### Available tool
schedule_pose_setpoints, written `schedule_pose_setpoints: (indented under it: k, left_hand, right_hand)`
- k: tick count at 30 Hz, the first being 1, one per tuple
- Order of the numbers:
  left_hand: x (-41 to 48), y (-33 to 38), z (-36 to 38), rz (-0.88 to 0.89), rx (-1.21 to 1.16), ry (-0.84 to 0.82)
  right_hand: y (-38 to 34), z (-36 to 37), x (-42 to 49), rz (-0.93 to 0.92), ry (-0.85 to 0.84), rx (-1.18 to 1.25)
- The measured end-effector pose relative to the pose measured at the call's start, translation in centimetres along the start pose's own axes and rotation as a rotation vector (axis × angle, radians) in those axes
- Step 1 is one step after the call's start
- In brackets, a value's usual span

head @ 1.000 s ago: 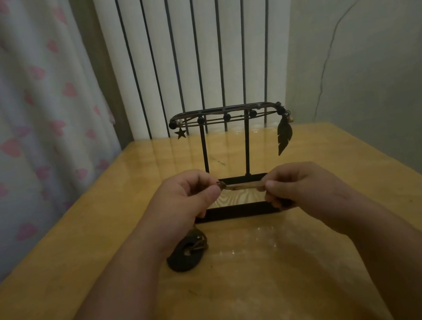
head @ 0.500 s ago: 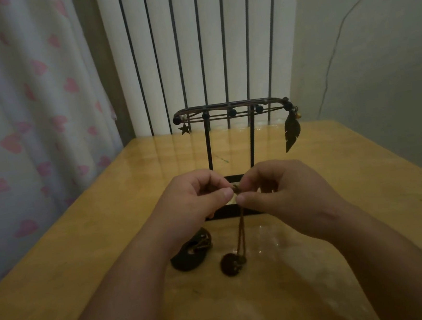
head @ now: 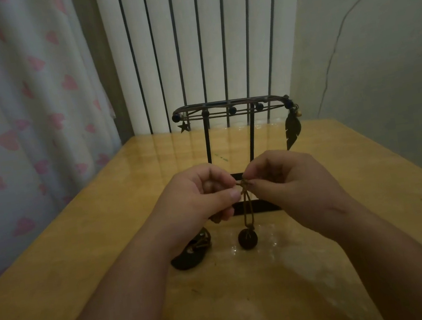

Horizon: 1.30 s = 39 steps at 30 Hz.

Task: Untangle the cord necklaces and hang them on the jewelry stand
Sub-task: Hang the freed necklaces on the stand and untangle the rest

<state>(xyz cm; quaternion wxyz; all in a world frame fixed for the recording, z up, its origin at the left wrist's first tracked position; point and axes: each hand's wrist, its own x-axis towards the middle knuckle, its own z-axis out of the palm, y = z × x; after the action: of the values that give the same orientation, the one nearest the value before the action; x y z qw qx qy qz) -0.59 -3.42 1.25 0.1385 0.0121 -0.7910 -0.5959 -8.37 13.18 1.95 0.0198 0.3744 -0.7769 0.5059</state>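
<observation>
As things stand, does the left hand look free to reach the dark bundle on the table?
Likely not yet: the left hand pinches the brown cord with the right hand. The dark bundle lies near its wrist, with nothing between.

Stand base (head: 263,206) partly behind right hand (head: 290,183), dark bundle (head: 189,259) partly behind left wrist

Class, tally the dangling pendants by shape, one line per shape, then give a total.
Star pendant: 1
Feather pendant: 1
Round pendant: 1
Total: 3
</observation>
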Motion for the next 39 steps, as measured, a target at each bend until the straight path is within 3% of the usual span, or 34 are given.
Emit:
schedule_pose_setpoints:
  k: [5, 12, 20, 31, 39]
  left_hand:
    - [0.1, 0.0, 0.2, -0.003, -0.067, 0.038]
    - [0.0, 0.0, 0.2, 0.023, -0.103, 0.008]
    - [0.2, -0.4, 0.5, 0.119, 0.062, 0.161]
    - [-0.1, -0.2, 0.6, 0.157, 0.109, 0.082]
    - [0.1, -0.5, 0.7, 0.175, 0.122, 0.113]
  right_hand:
    - [-0.3, -0.3, -0.1, 0.075, -0.053, 0.252]
    - [-0.5, -0.1, -0.2, 0.12, 0.001, 0.246]
    - [-0.7, -0.5, -0.2, 0.175, -0.06, 0.328]
    - [-1.2, -0.5, -0.2, 0.149, -0.06, 0.229]
    - [-0.9, -0.4, -0.2, 0.202, -0.106, 0.37]
